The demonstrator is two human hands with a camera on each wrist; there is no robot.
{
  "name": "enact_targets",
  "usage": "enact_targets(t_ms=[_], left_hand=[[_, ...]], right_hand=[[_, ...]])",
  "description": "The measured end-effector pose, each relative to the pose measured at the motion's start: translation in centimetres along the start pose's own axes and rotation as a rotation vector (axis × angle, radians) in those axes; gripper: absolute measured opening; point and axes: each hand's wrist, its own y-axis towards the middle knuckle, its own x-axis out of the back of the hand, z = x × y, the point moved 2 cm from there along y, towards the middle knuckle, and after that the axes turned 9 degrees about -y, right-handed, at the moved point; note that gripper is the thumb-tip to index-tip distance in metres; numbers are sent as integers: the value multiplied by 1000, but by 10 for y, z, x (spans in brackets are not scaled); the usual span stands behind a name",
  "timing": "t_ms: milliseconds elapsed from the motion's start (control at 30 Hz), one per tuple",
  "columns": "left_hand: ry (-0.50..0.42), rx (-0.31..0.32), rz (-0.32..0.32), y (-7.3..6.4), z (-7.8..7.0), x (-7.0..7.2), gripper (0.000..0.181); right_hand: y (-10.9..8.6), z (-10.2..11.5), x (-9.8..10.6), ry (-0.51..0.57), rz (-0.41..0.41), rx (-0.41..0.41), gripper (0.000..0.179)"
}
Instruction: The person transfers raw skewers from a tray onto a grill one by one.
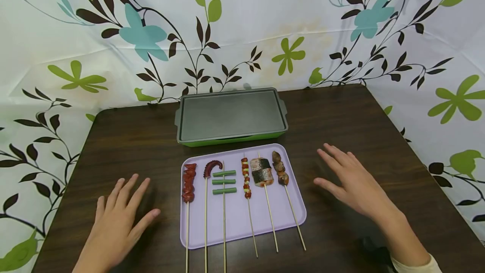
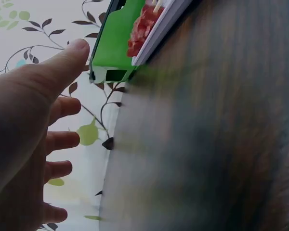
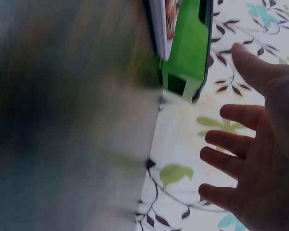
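My left hand (image 1: 115, 222) is spread on the left of a lilac tray (image 1: 242, 222), holding nothing. On the right of the tray, my right hand (image 1: 352, 182) is likewise spread, with nothing in it. Across the tray lie several skewers, their sticks overhanging its near edge. From left to right they carry red chunks (image 1: 188, 183), an octopus tentacle (image 1: 212, 167), green stalk pieces (image 1: 224, 182), small red and green bits (image 1: 246, 178), fish with skin (image 1: 262, 172) and brown mushroom-like pieces (image 1: 280, 167). Both wrist views show the fingers apart from the tray.
Behind the tray stands a green grill (image 1: 233, 117) with a flat dark grey top. The dark wooden table (image 1: 132, 138) ends against a white cloth (image 1: 242, 33) printed with leaves and flowers. A blurred dark object (image 1: 373, 247) lies by the right forearm.
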Motion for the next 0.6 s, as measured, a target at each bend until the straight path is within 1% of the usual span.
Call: enact_targets(t_ms=[167,300,367,467,533,600], left_hand=[[-60,2,48,-4,-5,-11,78],[-97,8,96,-7,-12,-21,78],[-121,9,122,-8,-15,-25,80],[-150,3,151,-11,-21,-29,84],[-166,1,162,-13,-24,-31,87],[-174,-5,166,-14,-27,-33,90]], right_hand=[[-1,18,-2,75,12,-26,75],[-1,34,-6,184,23,-81,58],[-1,40,-10,253,50,-114,48],[1,49,-15,336,114,-161,36],[3,53,-19,362,147,-185,30],[4,57,-23,366,169,-200,25]])
